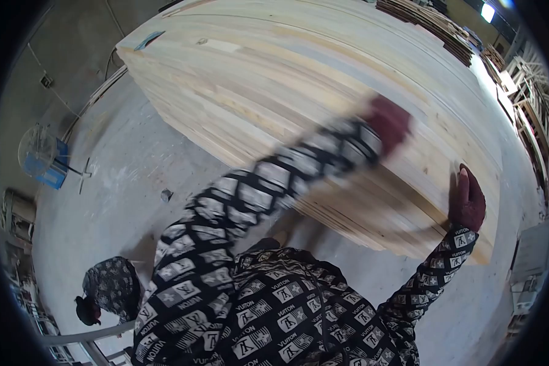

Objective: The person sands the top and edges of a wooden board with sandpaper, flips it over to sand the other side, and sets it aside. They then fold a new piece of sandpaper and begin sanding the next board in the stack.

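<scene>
A large stack of pale wooden boards (274,79) stands in front of me, its layered side facing my body. My left hand (389,127), in a maroon glove, reaches across over the top boards and is smeared by motion, so its fingers do not show clearly. Close to the near right corner of the stack is my right hand (468,204), gloved in maroon too, with a bare fingertip showing. Its fingers are stretched out along the wood, and nothing shows in them.
A blue strip (149,40) lies at the stack's far left corner. On the left stands a fan with a blue base (50,174). Another person (111,287) in a dark patterned top is at lower left, near a metal rail (94,335). More timber (430,27) is piled at the back right.
</scene>
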